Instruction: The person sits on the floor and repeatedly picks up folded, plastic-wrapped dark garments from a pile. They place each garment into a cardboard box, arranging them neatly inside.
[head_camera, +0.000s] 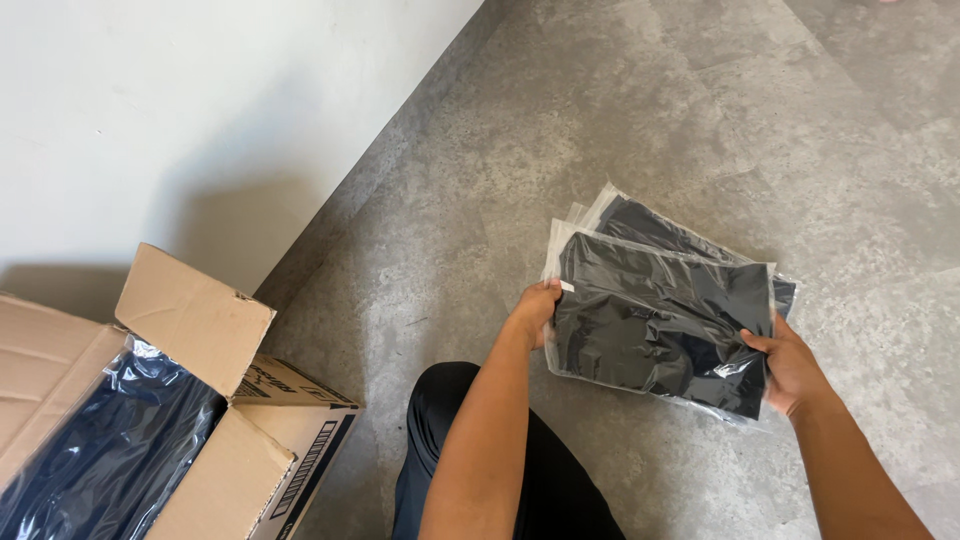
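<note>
A clear plastic bag with a folded black garment (655, 320) is held flat between both my hands, low over the grey floor. My left hand (538, 308) grips its left edge and my right hand (790, 365) grips its right lower corner. Under it lies a small pile of similar bagged black garments (640, 222), fanned out on the floor, mostly hidden by the top one.
An open cardboard box (195, 315) stands at the lower left by the white wall (200, 110), lined with clear plastic over dark garments (110, 450). My knee in black trousers (560, 490) is at the bottom centre. The floor (650, 100) is grey concrete.
</note>
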